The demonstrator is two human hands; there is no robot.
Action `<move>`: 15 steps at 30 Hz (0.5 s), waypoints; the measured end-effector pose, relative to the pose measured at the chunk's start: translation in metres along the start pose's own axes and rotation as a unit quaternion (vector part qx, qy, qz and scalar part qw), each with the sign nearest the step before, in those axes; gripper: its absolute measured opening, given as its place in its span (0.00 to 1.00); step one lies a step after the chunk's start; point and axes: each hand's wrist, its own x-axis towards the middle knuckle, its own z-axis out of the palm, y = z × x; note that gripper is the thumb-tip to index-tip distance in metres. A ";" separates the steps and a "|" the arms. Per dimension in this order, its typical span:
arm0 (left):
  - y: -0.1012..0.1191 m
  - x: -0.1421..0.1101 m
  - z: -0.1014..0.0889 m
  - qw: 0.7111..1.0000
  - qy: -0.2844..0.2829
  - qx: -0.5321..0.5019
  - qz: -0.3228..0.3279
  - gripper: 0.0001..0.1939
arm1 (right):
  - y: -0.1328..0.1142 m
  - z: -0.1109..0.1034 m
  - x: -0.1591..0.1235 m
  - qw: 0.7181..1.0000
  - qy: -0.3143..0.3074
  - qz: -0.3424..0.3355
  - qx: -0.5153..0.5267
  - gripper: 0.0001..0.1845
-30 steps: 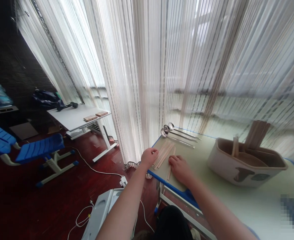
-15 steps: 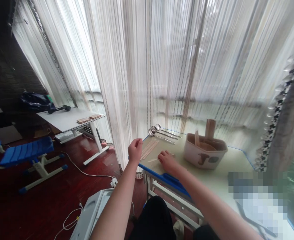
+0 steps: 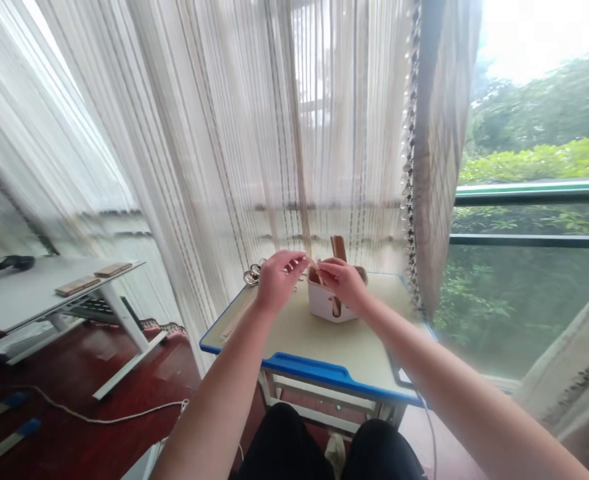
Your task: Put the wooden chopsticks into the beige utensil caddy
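Note:
My left hand [image 3: 280, 277] and my right hand [image 3: 343, 279] are close together over the left side of a pale container [image 3: 331, 313] with holes in its wall. Both are closed in a pinch, fingertips almost meeting. A thin pale stick [image 3: 313, 263], looking like a wooden chopstick, runs between the fingertips; its ends are hidden by the fingers. Brown wooden pieces [image 3: 339, 248] stand upright at the back of the container. More thin wooden chopsticks [image 3: 237, 319] lie on the table, partly behind my left forearm. Metal ladles [image 3: 252, 274] lie beyond my left hand, their handles mostly hidden.
The small table [image 3: 294, 337] has a blue rim [image 3: 307, 365]. A sheer curtain [image 3: 214, 133] hangs behind it, with a window [image 3: 529, 267] at right. Further left, a white table [image 3: 19, 287] holds wooden blocks [image 3: 77, 286]. A cable [image 3: 99, 420] crosses the floor.
My view has turned right. My right hand has risen from the sticks on the table to the container, and my left hand has come over beside it.

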 end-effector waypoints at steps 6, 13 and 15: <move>0.001 0.036 0.040 0.998 -0.052 0.014 0.034 0.09 | 0.029 -0.019 -0.001 0.997 -0.019 0.069 -0.026 0.11; -0.024 0.025 0.064 0.995 -0.063 0.055 -0.046 0.09 | 0.050 -0.004 -0.014 0.988 -0.045 0.110 -0.103 0.09; -0.033 0.020 0.069 0.993 -0.061 0.068 -0.079 0.09 | 0.054 0.002 -0.016 0.983 -0.055 0.126 -0.123 0.09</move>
